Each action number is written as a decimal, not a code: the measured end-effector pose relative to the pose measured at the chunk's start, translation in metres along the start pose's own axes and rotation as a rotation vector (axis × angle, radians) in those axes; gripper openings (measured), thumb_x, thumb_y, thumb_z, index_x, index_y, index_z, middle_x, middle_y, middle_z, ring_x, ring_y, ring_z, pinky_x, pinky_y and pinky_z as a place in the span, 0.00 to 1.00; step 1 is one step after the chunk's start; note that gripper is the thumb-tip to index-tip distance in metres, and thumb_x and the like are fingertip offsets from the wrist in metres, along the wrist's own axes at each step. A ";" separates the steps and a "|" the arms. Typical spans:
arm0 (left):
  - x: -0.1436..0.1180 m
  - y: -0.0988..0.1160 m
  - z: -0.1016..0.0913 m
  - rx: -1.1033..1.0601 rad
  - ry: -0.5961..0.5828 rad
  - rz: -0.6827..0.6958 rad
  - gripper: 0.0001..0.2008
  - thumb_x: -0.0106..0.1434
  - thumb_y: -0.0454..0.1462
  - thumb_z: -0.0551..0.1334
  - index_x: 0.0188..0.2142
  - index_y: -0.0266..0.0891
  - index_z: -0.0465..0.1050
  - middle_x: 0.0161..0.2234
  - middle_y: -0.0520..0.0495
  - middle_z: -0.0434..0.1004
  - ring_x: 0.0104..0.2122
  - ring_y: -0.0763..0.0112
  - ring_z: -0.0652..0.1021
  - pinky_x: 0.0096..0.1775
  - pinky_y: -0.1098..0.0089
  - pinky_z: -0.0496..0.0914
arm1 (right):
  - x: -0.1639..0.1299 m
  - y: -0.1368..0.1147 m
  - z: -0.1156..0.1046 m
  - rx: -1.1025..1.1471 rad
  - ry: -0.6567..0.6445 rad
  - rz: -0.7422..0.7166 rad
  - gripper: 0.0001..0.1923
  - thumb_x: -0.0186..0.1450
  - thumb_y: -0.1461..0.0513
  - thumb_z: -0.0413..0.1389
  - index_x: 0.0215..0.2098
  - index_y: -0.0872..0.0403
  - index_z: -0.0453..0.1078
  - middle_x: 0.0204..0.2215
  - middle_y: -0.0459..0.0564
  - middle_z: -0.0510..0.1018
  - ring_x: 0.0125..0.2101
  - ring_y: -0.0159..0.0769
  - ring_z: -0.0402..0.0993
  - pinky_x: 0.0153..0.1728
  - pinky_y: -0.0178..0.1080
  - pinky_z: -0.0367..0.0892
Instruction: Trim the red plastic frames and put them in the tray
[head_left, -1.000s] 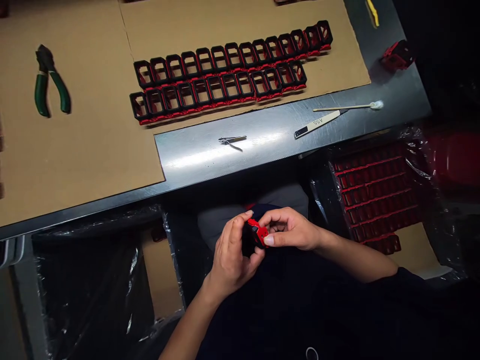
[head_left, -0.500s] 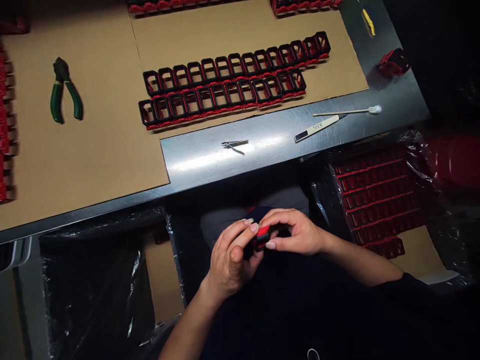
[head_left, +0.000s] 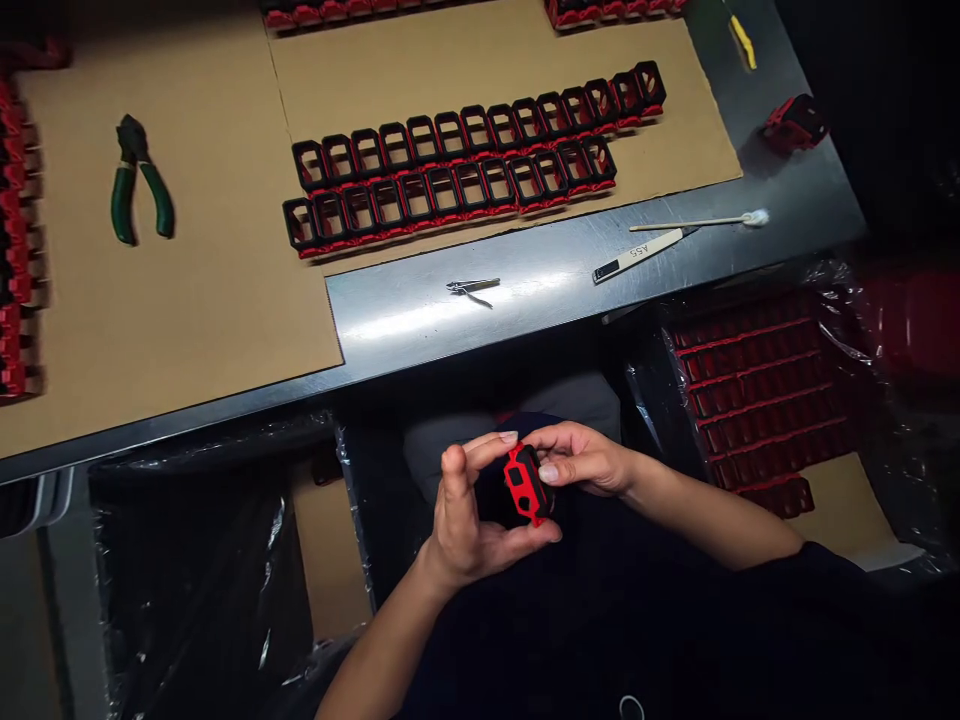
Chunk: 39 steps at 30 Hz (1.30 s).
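Observation:
Above my lap, just below the table's near edge, a red and black moulded plastic housing (head_left: 526, 485) is tilted between my two hands. My left hand (head_left: 471, 510) grips its ends, fingertips at the top and thumb at the bottom. Along the right side, the thumb and fingers of my right hand (head_left: 589, 460) are closed on the black part. Cut-outs show in its red face, which is turned to the left. Two rows of similar red and black housings (head_left: 450, 190) stand on the cardboard.
On the cardboard (head_left: 202, 310) lie green-handled pliers (head_left: 139, 185). Small metal nippers (head_left: 474, 288), a utility knife (head_left: 637, 255), a cotton-tipped stick (head_left: 697, 222) and one housing (head_left: 795, 125) rest on the metal table (head_left: 405, 320). A plastic-lined box (head_left: 750, 400) of housings stands below right.
The housing has been turned so that its red face with cut-outs shows. My left thumb and fingers have spread to its ends, and my right hand has shifted slightly.

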<state>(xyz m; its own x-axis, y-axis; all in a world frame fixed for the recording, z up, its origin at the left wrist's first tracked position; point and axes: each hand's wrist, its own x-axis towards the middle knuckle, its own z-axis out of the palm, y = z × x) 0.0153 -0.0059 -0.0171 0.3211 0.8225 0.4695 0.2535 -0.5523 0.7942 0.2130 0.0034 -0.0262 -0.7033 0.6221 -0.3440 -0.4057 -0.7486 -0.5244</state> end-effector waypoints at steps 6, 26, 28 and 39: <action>-0.004 0.002 0.005 -0.009 0.041 -0.140 0.59 0.55 0.59 0.68 0.73 0.43 0.33 0.47 0.36 0.77 0.46 0.56 0.82 0.45 0.56 0.79 | 0.002 0.003 -0.002 0.101 0.012 0.083 0.23 0.58 0.53 0.71 0.43 0.59 0.73 0.29 0.48 0.79 0.26 0.29 0.76 0.26 0.29 0.73; -0.010 0.004 -0.003 0.062 -0.139 -0.276 0.50 0.60 0.43 0.66 0.72 0.40 0.38 0.53 0.36 0.75 0.51 0.55 0.79 0.52 0.52 0.75 | 0.003 -0.007 0.005 0.071 0.193 0.034 0.22 0.54 0.56 0.74 0.39 0.58 0.74 0.24 0.45 0.79 0.18 0.26 0.73 0.19 0.26 0.68; -0.009 0.003 -0.003 0.063 -0.153 -0.270 0.45 0.60 0.41 0.66 0.71 0.41 0.46 0.54 0.36 0.74 0.52 0.55 0.78 0.52 0.51 0.75 | 0.004 -0.008 0.008 0.053 0.218 0.044 0.22 0.54 0.56 0.74 0.39 0.59 0.74 0.24 0.45 0.79 0.18 0.26 0.73 0.19 0.26 0.68; -0.009 0.008 -0.004 0.057 -0.121 -0.326 0.36 0.57 0.36 0.65 0.65 0.42 0.58 0.54 0.37 0.71 0.53 0.55 0.76 0.51 0.53 0.76 | 0.005 -0.016 0.015 -0.068 0.238 0.064 0.22 0.55 0.54 0.73 0.40 0.59 0.76 0.24 0.45 0.79 0.21 0.26 0.75 0.23 0.27 0.70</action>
<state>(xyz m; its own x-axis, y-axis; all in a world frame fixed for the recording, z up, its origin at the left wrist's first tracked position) 0.0107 -0.0166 -0.0135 0.3198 0.9367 0.1425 0.4098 -0.2723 0.8706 0.2078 0.0150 -0.0080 -0.5657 0.6165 -0.5477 -0.3191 -0.7761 -0.5440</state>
